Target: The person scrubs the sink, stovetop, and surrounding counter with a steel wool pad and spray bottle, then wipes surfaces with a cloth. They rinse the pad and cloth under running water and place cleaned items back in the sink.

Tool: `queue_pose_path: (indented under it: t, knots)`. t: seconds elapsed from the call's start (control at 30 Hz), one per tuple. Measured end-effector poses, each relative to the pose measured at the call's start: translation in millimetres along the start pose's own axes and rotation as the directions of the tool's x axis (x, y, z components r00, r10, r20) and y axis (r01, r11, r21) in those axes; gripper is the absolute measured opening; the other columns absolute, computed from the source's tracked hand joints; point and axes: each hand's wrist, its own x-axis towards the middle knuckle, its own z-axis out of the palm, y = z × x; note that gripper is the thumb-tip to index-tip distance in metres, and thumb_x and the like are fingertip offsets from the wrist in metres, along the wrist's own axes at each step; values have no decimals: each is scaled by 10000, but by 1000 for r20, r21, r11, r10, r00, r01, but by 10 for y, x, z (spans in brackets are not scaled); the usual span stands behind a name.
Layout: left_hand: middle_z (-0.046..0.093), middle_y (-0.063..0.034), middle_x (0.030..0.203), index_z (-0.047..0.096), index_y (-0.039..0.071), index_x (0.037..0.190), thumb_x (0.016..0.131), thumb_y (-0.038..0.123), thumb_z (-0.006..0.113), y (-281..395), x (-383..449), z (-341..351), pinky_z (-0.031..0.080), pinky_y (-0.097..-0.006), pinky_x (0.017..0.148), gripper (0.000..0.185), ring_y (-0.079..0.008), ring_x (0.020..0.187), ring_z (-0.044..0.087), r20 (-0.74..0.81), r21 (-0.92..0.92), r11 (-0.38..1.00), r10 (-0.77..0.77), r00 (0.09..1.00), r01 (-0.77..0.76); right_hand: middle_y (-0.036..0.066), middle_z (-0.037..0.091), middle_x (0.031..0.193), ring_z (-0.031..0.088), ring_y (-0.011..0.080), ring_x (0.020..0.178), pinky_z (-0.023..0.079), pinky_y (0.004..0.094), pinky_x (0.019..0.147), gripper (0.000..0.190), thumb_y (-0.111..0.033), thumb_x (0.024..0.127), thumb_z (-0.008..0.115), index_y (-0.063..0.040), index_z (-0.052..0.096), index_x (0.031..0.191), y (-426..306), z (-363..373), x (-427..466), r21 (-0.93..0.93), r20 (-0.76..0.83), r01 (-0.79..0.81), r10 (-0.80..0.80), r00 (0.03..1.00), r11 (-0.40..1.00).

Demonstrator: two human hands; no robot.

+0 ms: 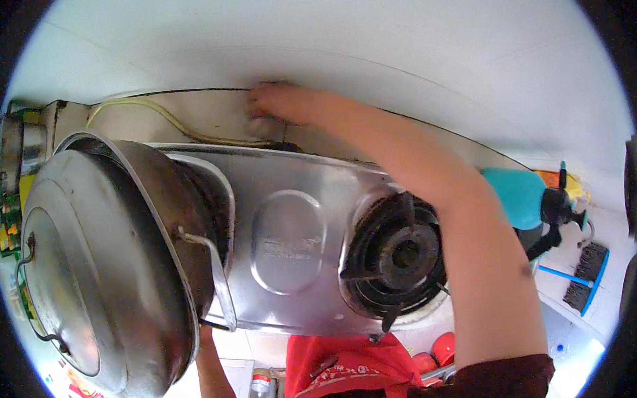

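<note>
My right hand (278, 103) reaches across the stove to the low ledge at the back, against the wall. It is blurred, and a pale, indistinct patch shows beneath its fingers. Below it lies the steel gas stove (288, 242), with a black burner (407, 254) uncovered under my forearm. A large metal pot (160, 188) with a domed lid (111, 280) covers the left side of the stove and looks tilted. Of my left arm only the forearm shows, below the pot's loop handle (221, 281); the hand is hidden behind the pot.
A yellowish hose (173, 120) runs along the ledge behind the stove. At the right are a turquoise spray bottle (516, 197) and a blue-backed brush (587, 279). Metal pans (32, 146) stand at the far left. A red apron (350, 361) hangs at the stove's front edge.
</note>
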Motion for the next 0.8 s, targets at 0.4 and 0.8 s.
queue_pose_path:
  t: [0.4,0.8]
  knots:
    - [535,-98,1396,505,80,1371,832,584,647,-156,261,-397,391,-522,1089,752,-316,1268,508,27,40,998,37,999,-38,167,611,1159,549,377,1124,462,464,977,451,57,693,637,-87,677,1119,136,-932,-3082,-442,263,-411,554,790,797]
    - [386,-93,1417,316,155,1482,759,816,527,-81,-823,231,341,-424,996,1002,-244,1150,441,-786,181,921,-76,614,345,148,599,1247,541,337,1195,453,439,1026,428,46,790,605,-138,694,1166,548,-332,-2539,-35,-143,-313,305,942,949]
